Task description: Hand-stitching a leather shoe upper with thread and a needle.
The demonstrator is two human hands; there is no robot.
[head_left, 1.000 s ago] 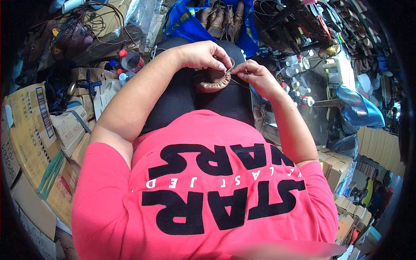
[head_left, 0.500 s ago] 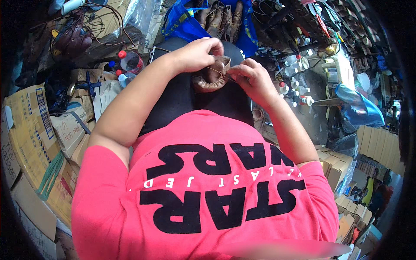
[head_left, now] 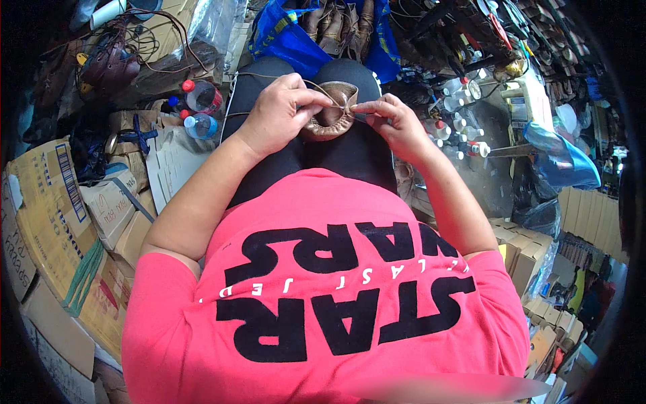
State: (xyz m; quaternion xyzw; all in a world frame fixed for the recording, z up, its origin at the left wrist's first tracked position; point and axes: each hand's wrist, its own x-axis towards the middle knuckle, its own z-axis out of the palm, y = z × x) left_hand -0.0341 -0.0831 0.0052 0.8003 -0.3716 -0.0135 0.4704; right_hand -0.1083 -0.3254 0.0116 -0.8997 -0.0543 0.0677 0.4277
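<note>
A brown leather shoe upper (head_left: 328,132) with a gathered, puckered edge rests between my thighs, its opening facing up. My left hand (head_left: 284,111) is closed in a pinch over the near left of its opening, on a thin tan cord (head_left: 311,83) that loops back across my left thigh. At the shoe's right edge, my right hand (head_left: 398,126) is also pinched, its fingertips nearly meeting those of the left. Whatever is between the right fingertips is too small to make out.
A blue bag (head_left: 286,39) holding several brown shoe forms stands beyond my knees. Plastic bottles (head_left: 202,126) stand at left, with more bottles (head_left: 439,129) at right. Cardboard boxes (head_left: 50,202) are stacked at far left. A blue plastic bag (head_left: 562,158) hangs at right.
My left hand has come down and nearer, from above the shoe to its left side, close to my right fingertips. More of the shoe's opening and the cord across my thigh now shows.
</note>
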